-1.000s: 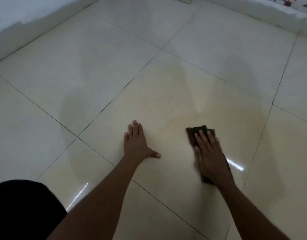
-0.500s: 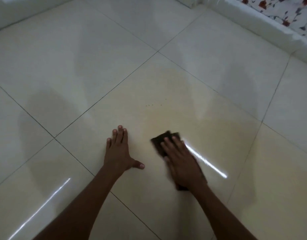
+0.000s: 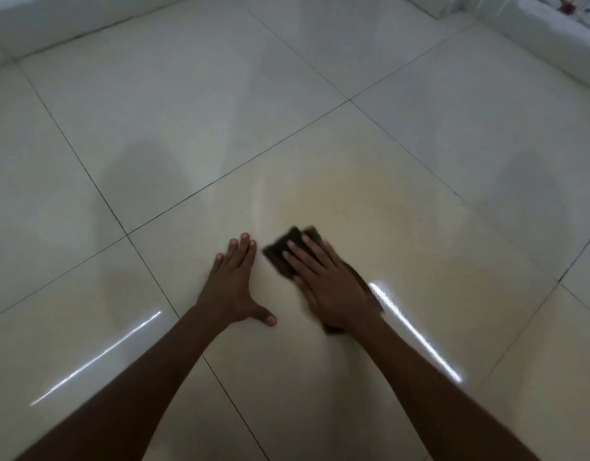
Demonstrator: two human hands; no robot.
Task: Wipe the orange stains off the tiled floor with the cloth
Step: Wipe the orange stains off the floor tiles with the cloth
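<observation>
Two hands are lying on the tiled floor (image 3: 453,134) near the middle of the frame, and we are looking down on them from above. Our left hand (image 3: 232,284) is resting flat on the tile, its fingers (image 3: 242,249) straight and close together, the thumb spread out toward the right. Just beside it, our right hand (image 3: 330,284) is pressing down on the dark cloth (image 3: 282,249), fingers stretched out over it rather than curled round it. We are seeing the cloth poke out past the fingertips toward the upper left, and a sliver of it below the wrist; its edges are looking blurred. Above and to the right of the cloth, a faint orange stain (image 3: 347,201) is spreading across the same tile. Bright streaks of reflected light are crossing the floor at lower left and lower right. White walls are bordering the floor along the top of the frame.
</observation>
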